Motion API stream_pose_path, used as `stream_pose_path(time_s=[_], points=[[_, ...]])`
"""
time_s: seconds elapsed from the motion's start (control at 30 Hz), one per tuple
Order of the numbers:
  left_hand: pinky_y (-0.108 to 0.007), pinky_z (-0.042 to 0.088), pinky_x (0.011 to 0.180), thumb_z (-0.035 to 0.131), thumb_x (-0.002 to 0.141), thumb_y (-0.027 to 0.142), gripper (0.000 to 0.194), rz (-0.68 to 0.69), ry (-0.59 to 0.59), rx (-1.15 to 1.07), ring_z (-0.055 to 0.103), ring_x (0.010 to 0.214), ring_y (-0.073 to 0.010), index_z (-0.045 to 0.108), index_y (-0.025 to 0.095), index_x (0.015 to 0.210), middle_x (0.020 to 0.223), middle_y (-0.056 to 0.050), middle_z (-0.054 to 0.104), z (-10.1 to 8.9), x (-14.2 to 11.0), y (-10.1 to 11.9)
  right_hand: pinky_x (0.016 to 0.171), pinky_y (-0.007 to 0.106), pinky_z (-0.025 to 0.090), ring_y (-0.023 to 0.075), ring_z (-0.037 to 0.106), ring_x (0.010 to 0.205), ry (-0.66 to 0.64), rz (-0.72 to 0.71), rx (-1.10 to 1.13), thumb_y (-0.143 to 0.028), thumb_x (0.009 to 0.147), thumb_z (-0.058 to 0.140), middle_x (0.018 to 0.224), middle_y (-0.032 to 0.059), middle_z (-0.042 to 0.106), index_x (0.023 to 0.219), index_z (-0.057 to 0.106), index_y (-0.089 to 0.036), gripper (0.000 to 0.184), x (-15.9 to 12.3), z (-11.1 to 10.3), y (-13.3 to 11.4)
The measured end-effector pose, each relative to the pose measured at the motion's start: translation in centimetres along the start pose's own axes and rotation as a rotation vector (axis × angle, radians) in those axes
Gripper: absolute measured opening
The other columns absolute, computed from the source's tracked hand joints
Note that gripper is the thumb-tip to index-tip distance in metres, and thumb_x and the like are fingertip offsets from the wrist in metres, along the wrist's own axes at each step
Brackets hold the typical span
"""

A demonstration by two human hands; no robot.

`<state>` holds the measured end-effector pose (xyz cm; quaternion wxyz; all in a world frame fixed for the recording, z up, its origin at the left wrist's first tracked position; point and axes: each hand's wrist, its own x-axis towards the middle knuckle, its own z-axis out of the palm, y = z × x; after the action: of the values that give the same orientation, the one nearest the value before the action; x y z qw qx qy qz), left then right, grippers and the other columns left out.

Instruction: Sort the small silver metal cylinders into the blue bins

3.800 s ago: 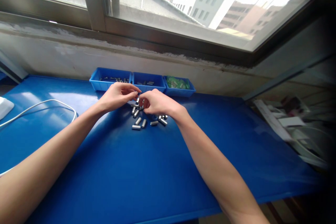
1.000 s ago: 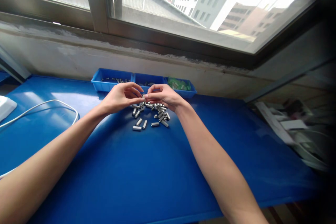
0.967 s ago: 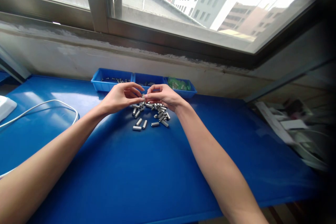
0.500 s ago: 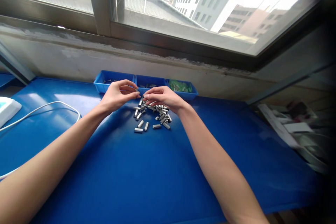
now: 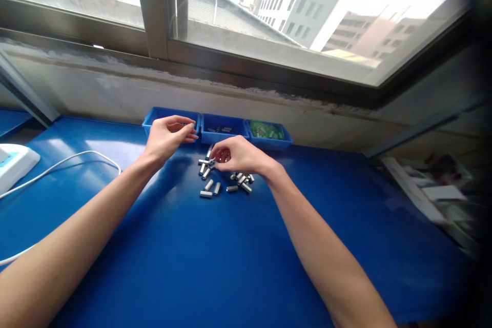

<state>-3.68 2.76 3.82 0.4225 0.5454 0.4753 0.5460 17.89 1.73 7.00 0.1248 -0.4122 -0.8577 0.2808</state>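
the blue tabletop (image 5: 192, 256) is spread across the lower centre and right of the frame, bounded above by three blue bins (image 5: 224, 136) and the wall (image 5: 126, 95). metal pieces (image 5: 208, 185) are scattered at centre, partly hidden by the right hand (image 5: 244, 156); whether one is pinched in its curled grip cannot be told. the left bin (image 5: 147, 122) is partly covered by the left hand (image 5: 169, 136), whose hold cannot be made out. a white device (image 5: 21, 163) is cut off at left.

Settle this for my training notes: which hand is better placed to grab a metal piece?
Likely the right hand: it's at the metal pieces, while the left hand hangs farther off, by the leftmost bin.
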Motion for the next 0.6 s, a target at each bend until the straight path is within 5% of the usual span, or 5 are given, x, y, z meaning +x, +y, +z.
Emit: stream_pose_path(time_s=[0.13, 0.37, 0.6], points=[[-0.032, 0.062, 0.070, 0.078, 0.075, 0.043, 0.038, 0.025, -0.122, 0.029, 0.075, 0.074, -0.0221, 0.074, 0.012, 0.097, 0.079, -0.008, 0.076, 0.3, -0.2, 0.1, 0.063, 0.022, 0.044, 0.0132, 0.062, 0.068, -0.017, 0.024, -0.148, -0.012, 0.070, 0.071, 0.075, 0.0015, 0.070, 0.094, 0.077, -0.017, 0.025, 0.1, 0.4, -0.5], [-0.030, 0.059, 0.071, 0.077, 0.077, 0.043, 0.038, 0.036, -0.153, 0.063, 0.074, 0.074, -0.0212, 0.074, 0.012, 0.099, 0.082, -0.009, 0.076, 0.3, -0.2, 0.1, 0.061, 0.023, 0.041, 0.0128, 0.059, 0.068, 0.022, -0.001, -0.203, -0.013, 0.071, 0.068, 0.078, 0.0020, 0.069, 0.081, 0.071, -0.018, 0.012, 0.3, 1.3, -0.2], [-0.031, 0.059, 0.071, 0.077, 0.077, 0.043, 0.037, 0.037, -0.160, 0.075, 0.074, 0.074, -0.0214, 0.074, 0.013, 0.098, 0.082, -0.009, 0.076, 0.2, -0.1, 0.1, 0.065, 0.023, 0.047, 0.0143, 0.065, 0.070, -0.014, 0.045, 0.012, -0.010, 0.071, 0.070, 0.073, 0.0010, 0.070, 0.082, 0.069, -0.017, 0.013, 0.1, 0.6, -0.2]])
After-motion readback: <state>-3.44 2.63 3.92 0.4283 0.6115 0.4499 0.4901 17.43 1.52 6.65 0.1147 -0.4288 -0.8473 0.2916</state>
